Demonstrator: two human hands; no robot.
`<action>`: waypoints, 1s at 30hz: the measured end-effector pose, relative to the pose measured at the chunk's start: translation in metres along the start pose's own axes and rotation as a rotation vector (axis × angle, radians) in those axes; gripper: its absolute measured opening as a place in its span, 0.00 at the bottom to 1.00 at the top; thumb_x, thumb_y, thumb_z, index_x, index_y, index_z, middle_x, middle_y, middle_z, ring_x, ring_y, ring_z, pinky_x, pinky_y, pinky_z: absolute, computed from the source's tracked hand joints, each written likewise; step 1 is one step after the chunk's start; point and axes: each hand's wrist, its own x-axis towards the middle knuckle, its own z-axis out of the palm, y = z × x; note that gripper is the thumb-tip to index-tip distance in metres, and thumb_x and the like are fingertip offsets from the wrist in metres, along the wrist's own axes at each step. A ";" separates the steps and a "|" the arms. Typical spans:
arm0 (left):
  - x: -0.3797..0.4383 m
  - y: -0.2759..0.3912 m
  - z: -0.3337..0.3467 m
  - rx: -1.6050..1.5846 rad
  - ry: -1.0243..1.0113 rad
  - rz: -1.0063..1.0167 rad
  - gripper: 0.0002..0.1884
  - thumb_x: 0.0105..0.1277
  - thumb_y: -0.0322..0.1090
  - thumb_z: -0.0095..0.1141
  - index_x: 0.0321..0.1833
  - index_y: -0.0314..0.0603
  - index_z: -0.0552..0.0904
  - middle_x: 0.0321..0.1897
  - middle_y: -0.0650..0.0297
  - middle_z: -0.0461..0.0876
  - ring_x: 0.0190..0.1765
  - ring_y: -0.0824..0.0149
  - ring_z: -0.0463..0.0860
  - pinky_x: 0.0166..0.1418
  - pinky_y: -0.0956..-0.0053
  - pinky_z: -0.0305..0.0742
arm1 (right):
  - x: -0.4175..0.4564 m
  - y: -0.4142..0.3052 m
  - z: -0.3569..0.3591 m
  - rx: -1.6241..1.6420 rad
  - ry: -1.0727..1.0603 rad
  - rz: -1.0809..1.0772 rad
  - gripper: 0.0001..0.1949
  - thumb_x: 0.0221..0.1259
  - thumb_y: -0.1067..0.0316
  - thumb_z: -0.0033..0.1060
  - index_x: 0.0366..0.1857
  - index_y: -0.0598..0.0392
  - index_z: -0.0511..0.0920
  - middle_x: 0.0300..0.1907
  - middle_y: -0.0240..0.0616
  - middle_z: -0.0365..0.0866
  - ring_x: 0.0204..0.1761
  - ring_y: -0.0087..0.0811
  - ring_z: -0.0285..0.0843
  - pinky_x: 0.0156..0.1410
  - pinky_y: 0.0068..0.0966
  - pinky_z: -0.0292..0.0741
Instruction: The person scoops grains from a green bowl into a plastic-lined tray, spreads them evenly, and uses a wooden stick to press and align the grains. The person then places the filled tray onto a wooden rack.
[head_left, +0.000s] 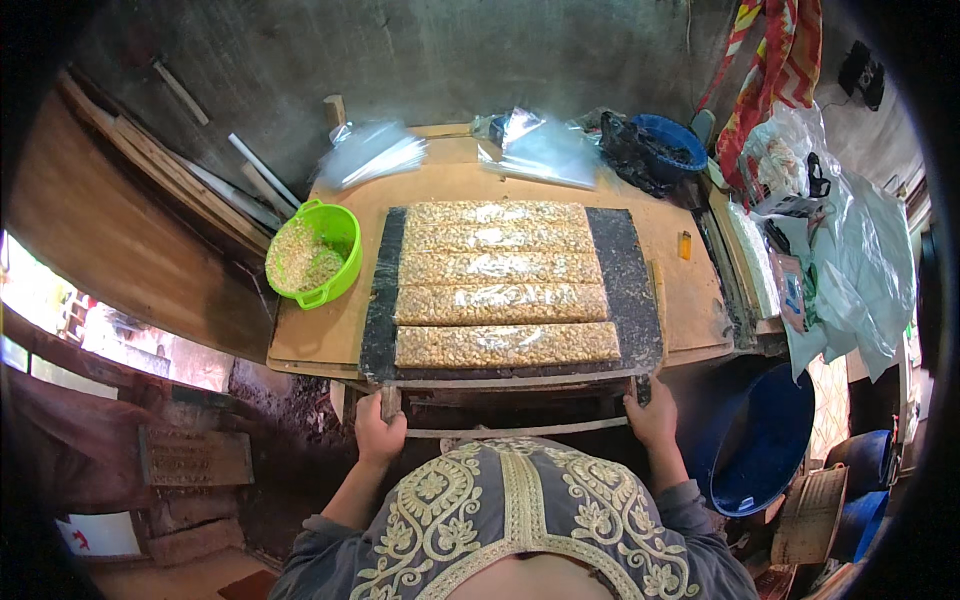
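Several long plastic-wrapped slabs of pale soybean-like pieces (499, 268) lie side by side in rows on a dark board (628, 285), which rests on the wooden table. Along the board's near side is a wooden frame with two short handles. My left hand (381, 431) grips the left wooden handle (391, 403), thumb on top. Around the right handle (643, 390) is closed my right hand (652, 414). A green two-handled basin (351, 259) holding loose pale pieces stands left of the board.
Stacks of clear plastic bags (375, 154) and a blue basin (694, 146) with black plastic lie along the table's back. An orange lighter (685, 245) is right of the board. A large blue barrel (765, 442) stands below right; a plastic sheet (862, 262) hangs beside the table.
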 end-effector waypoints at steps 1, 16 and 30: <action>-0.001 -0.005 0.006 0.004 0.021 -0.001 0.23 0.50 0.31 0.59 0.50 0.27 0.74 0.43 0.43 0.75 0.48 0.43 0.74 0.53 0.55 0.70 | 0.002 -0.001 0.002 -0.005 -0.009 -0.002 0.24 0.47 0.60 0.67 0.50 0.59 0.75 0.43 0.54 0.79 0.49 0.52 0.76 0.54 0.41 0.72; 0.022 0.015 0.012 0.078 0.038 -0.119 0.23 0.53 0.31 0.59 0.52 0.29 0.75 0.44 0.46 0.75 0.52 0.46 0.75 0.57 0.58 0.70 | 0.032 -0.014 0.004 -0.057 -0.090 0.065 0.31 0.50 0.51 0.65 0.56 0.60 0.73 0.50 0.56 0.77 0.52 0.51 0.77 0.56 0.39 0.74; 0.078 0.010 0.013 -0.110 0.037 -0.221 0.16 0.57 0.38 0.60 0.45 0.34 0.80 0.40 0.51 0.81 0.45 0.54 0.81 0.50 0.64 0.74 | 0.042 -0.020 0.005 -0.117 -0.135 0.097 0.30 0.51 0.52 0.64 0.56 0.60 0.73 0.52 0.56 0.77 0.55 0.50 0.75 0.60 0.39 0.72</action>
